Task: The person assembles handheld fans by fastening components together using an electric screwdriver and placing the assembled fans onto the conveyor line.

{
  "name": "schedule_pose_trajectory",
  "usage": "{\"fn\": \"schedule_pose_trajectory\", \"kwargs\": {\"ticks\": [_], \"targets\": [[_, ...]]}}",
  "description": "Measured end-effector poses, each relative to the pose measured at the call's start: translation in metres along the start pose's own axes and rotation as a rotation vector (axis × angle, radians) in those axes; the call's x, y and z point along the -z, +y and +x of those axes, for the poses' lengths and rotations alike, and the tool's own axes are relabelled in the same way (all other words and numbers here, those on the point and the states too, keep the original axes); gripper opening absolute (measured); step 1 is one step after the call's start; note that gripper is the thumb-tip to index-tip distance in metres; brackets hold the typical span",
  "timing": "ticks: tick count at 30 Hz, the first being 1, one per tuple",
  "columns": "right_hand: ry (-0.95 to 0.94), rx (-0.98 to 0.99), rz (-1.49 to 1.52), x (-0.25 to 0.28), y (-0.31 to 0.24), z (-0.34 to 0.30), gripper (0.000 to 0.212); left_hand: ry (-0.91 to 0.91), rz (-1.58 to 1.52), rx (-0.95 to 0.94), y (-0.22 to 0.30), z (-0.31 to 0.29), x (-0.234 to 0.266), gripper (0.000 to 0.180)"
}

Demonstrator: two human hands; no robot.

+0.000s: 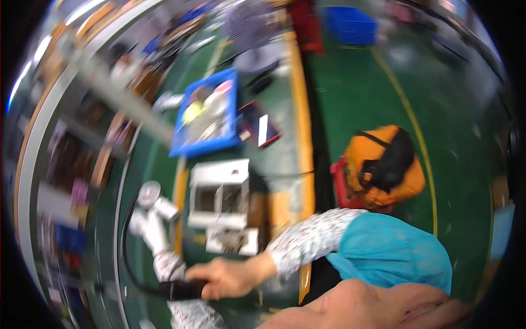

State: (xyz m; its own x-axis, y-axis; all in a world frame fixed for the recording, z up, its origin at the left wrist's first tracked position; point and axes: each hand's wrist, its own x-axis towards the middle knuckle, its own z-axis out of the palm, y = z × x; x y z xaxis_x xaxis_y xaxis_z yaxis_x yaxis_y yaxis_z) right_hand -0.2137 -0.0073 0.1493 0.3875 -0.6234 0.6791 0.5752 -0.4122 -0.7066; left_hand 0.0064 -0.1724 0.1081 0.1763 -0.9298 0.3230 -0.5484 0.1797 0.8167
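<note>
While blurred, green floor (361, 93) — green bench (274, 159), blue tray (205, 145).

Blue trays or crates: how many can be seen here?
2. One blue tray lies on the bench, full of small items; one blue crate stands on the floor at the top. Blur may hide others.

Right hand (227, 278) reaching left, grip apparently closed, patterned sleeve, left hand unseen.
</note>
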Motion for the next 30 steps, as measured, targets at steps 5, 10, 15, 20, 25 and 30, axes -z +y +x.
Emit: {"fn": "schedule_pose_trajectory", "kwargs": {"ticks": [5,10,15,20,25,30], "targets": [[-0.002,-0.16,-0.176,-0.004,0.001,-0.01,0.048,-0.196,1.219,-0.19,-0.067,0.062,0.002,0.061],[0.056,-0.056,-0.17,0.003,-0.007,-0.011,0.044,0.029,0.873,0.045,-0.049,0.033,-0.026,0.033],[0.019,-0.096,-0.118,-0.005,-0.011,-0.008,0.044,0.199,0.953,0.277,-0.064,0.03,0.013,0.036],[-0.069,-0.175,-0.096,0.003,-0.011,-0.002,0.04,-0.153,-0.453,0.661,-0.067,-0.008,0.049,0.035],[-0.076,-0.106,-0.111,-0.001,0.002,-0.002,0.039,-0.194,-0.292,0.496,-0.021,-0.115,0.026,0.024],[0.033,0.16,-0.281,0.012,-0.003,0.016,0.04,-0.162,-0.127,0.311,0.027,-0.215,0.01,0.013]]}}
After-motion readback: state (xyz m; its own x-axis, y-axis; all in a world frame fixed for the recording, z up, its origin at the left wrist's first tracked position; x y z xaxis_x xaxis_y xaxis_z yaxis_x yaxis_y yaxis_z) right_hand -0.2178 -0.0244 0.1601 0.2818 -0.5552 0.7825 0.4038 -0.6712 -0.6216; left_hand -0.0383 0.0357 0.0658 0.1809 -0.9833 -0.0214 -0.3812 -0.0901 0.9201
